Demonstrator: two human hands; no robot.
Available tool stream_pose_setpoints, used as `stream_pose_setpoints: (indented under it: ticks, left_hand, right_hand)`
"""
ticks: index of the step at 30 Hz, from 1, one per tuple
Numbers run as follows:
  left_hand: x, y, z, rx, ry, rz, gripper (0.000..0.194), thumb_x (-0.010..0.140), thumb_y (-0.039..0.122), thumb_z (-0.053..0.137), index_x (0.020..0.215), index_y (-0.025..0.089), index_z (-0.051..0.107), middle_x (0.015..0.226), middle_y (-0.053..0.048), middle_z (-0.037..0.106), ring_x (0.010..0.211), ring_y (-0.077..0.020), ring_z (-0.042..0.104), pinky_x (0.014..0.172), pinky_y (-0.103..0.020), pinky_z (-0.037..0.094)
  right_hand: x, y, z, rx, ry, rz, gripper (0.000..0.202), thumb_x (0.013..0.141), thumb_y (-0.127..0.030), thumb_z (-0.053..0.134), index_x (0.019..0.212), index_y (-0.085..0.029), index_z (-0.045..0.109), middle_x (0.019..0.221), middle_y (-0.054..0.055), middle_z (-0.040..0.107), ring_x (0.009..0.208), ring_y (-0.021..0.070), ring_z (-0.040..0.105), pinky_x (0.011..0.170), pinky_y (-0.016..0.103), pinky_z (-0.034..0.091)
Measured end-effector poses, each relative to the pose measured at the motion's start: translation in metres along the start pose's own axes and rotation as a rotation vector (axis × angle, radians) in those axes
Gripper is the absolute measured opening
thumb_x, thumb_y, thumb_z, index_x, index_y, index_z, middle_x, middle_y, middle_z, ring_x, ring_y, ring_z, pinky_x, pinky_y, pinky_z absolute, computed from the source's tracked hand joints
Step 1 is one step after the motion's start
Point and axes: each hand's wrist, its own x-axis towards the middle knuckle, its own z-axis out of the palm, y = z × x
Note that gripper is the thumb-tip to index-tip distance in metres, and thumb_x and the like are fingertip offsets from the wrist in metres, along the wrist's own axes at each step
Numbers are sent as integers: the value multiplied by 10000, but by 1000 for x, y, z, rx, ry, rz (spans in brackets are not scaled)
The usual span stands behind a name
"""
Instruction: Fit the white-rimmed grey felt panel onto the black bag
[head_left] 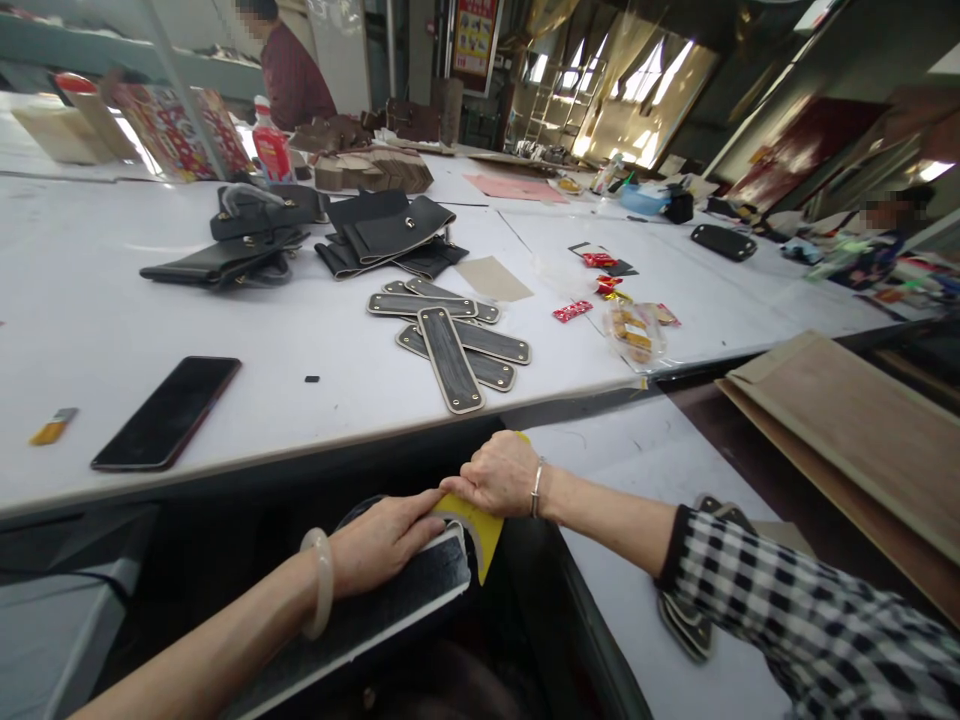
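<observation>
My left hand point(384, 545) grips a long black leather-like piece point(405, 592) with a pale edge, its thumb along the near face. Its fingertips reach my right hand point(501, 478), which is closed in a fist on a bent yellow sheet point(480, 530), perhaps sandpaper. That sheet curves round the end of the black piece. The lower part of the black piece runs into shadow towards my lap. On the white table just beyond my hands lies a loose pile of dark strips with pale borders and small metal rivets point(452, 360).
A phone point(169, 412) and a small brush point(54, 427) lie at left. Black bag parts point(390, 235), a beige card point(495, 278) and a plastic food box point(634, 332) are further back. Brown board point(855, 440) stands right. A person point(292, 75) is at the far side.
</observation>
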Motion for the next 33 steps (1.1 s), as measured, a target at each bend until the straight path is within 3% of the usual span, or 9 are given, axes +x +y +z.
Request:
stream_pose_setpoints:
  ticks: [17, 33]
  left_hand:
    - [-1, 0, 7, 179, 10, 30, 397, 966, 427, 298, 1177, 216, 559, 982, -57, 685, 872, -214, 642, 780, -274, 449]
    - [-2, 1, 10, 204, 55, 66, 413, 954, 453, 311, 1180, 257, 594, 1059, -50, 702, 948, -221, 656, 836, -274, 453]
  right_hand:
    - [-10, -15, 6, -31, -74, 102, 609, 996, -458, 219, 781, -194, 725, 766, 99, 726, 734, 248, 691, 574, 299, 385]
    - [-23, -32, 9, -13, -100, 261, 634, 994, -449, 202, 781, -191, 741, 753, 121, 724, 722, 275, 694, 613, 339, 459]
